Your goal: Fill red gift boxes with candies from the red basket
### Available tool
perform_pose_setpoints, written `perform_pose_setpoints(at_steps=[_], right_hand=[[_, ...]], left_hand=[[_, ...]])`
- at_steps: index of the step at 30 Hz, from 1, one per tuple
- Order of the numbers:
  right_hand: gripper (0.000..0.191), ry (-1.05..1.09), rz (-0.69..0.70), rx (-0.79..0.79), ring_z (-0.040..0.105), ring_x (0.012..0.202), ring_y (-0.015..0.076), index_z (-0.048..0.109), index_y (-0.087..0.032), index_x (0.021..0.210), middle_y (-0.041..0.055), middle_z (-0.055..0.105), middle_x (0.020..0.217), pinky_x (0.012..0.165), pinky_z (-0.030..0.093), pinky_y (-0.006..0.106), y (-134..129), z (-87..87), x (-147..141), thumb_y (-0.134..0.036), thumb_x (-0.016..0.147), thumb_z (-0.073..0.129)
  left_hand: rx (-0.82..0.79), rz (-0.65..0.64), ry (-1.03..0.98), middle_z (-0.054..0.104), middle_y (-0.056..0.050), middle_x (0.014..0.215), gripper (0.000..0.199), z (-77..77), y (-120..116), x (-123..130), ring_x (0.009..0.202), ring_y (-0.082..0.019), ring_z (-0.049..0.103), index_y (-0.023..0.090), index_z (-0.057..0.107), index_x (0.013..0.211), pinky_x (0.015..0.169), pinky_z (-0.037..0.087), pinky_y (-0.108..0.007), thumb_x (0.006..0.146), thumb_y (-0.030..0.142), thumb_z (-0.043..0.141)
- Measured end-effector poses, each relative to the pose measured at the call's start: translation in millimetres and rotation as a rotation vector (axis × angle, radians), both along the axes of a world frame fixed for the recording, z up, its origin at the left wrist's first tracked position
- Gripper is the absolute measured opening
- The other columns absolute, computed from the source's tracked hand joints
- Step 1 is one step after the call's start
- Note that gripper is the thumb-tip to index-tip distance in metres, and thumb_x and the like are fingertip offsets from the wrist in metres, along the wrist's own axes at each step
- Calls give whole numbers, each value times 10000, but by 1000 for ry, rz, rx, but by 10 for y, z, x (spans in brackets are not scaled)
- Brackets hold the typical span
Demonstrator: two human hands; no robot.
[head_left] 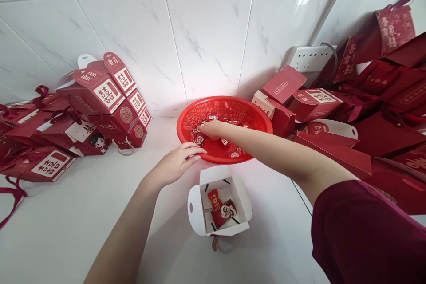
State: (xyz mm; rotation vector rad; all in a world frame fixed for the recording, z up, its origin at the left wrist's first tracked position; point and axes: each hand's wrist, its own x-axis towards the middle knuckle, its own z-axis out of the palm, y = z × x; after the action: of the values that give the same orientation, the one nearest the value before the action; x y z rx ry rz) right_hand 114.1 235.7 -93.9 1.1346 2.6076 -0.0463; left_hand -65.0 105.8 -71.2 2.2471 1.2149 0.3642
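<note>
My right hand (211,129) reaches down into a red plastic basket (186,115), among several small wrapped candies (237,153). Its fingertips are on the candies at the left side, but what they grip, if anything, is hidden. At the basket's front left rim, my left hand (181,158) hovers or rests with fingers stretched out and nothing in it; contact with the rim is unclear. In front of the basket stands an open gift box (244,199), white inside, its flaps spread. Two red candy packets (224,214) lie in it.
On the left, red gift boxes (109,93) are stacked, with ribboned boxes (49,164) beside them. More red boxes (319,97) pile up at the right, close to the basket. A power strip (308,57) leans near the tiled wall (209,40).
</note>
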Motion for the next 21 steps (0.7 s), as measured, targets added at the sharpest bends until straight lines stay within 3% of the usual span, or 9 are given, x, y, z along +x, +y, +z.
perform_pose_setpoints(at_steps=[4, 8, 10, 12, 15, 17, 21], right_hand=[[191, 194, -152, -1, 678, 968, 282, 678, -94, 1042, 173, 703, 1075, 796, 534, 331, -147, 294, 238, -119, 861, 621], [289, 487, -188, 0, 646, 1080, 166, 610, -170, 1202, 76, 691, 1197, 887, 500, 210, -552, 484, 601, -157, 929, 517], [291, 803, -208, -153, 659, 1064, 150, 606, -171, 1208, 67, 685, 1215, 904, 515, 219, -799, 480, 783, -186, 929, 520], [298, 1153, -229, -440, 687, 1020, 174, 615, -166, 1207, 85, 683, 1210, 884, 559, 285, -1040, 432, 929, -227, 922, 552], [351, 1427, -256, -784, 703, 1016, 210, 623, -173, 1239, 97, 707, 1140, 886, 584, 362, -1374, 372, 1063, -280, 905, 620], [372, 1505, -263, -837, 704, 1021, 216, 636, -180, 1240, 95, 720, 1116, 904, 580, 375, -1581, 380, 1108, -295, 888, 663], [369, 1555, -214, -767, 721, 957, 218, 647, -191, 1243, 100, 724, 1105, 855, 591, 376, -1950, 483, 1145, -322, 898, 667]], left_hand=[[8, 24, 12, 564, -21, 1330, 384, -3, -19, -6, 1228, -219, 542, 319, 652, 1251, 1040, 456, -356, 999, 417, 380], [20, 27, 13, 563, -28, 1338, 382, -24, -9, -16, 1222, -218, 549, 305, 655, 1242, 1043, 452, -364, 997, 412, 383], [31, 25, 19, 557, -25, 1356, 381, -50, 10, -24, 1232, -220, 547, 308, 658, 1239, 1051, 445, -370, 994, 413, 385], [53, 25, 29, 557, -18, 1366, 378, -72, 25, -27, 1239, -223, 546, 318, 662, 1235, 1057, 439, -375, 991, 413, 390], [122, 46, 48, 565, -24, 1359, 364, -48, -4, 5, 1197, -226, 574, 315, 662, 1236, 1015, 461, -370, 976, 398, 421], [193, 103, 34, 574, -32, 1340, 350, 34, -86, 62, 1106, -216, 615, 301, 662, 1225, 936, 495, -349, 962, 391, 449], [325, 204, -125, 655, -40, 1186, 306, 301, -411, 238, 1015, -211, 625, 246, 691, 1088, 820, 494, -308, 959, 419, 475]])
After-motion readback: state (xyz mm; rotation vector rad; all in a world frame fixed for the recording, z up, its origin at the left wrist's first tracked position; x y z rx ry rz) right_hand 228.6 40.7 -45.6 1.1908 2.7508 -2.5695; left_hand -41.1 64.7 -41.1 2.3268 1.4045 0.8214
